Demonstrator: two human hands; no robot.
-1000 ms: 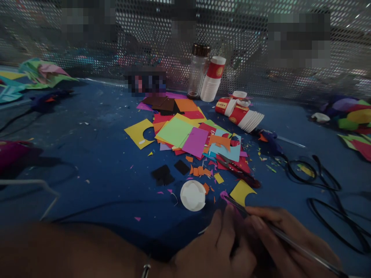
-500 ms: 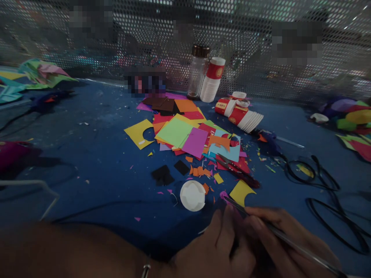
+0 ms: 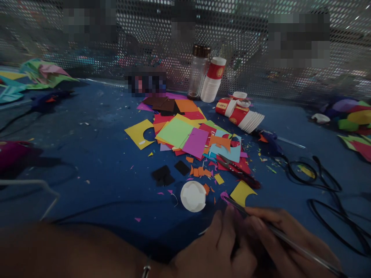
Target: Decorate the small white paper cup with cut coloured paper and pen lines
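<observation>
My right hand [image 3: 286, 235] is closed round long metal tweezers [image 3: 281, 233], whose dark tips point away to the left. At those tips is a small curled piece of purple paper [image 3: 224, 195]. My left hand [image 3: 216, 247] lies close beside, fingers bent together on the lower part of that paper; the fingertips are partly hidden. Just left of the tips stands a white paper cup [image 3: 193, 196], its base towards me. A yellow square with a round cut-out [image 3: 241, 193] lies beyond the right fingers.
Coloured paper sheets [image 3: 175, 131] are piled mid-table, with scissors [image 3: 239, 172] and scraps near. Behind stand a glass bottle [image 3: 197, 73] and stacked paper cups [image 3: 213, 79]; more cups [image 3: 239, 116] lie sideways. A glue gun [image 3: 269, 142] trails black cord [image 3: 326, 185] at right.
</observation>
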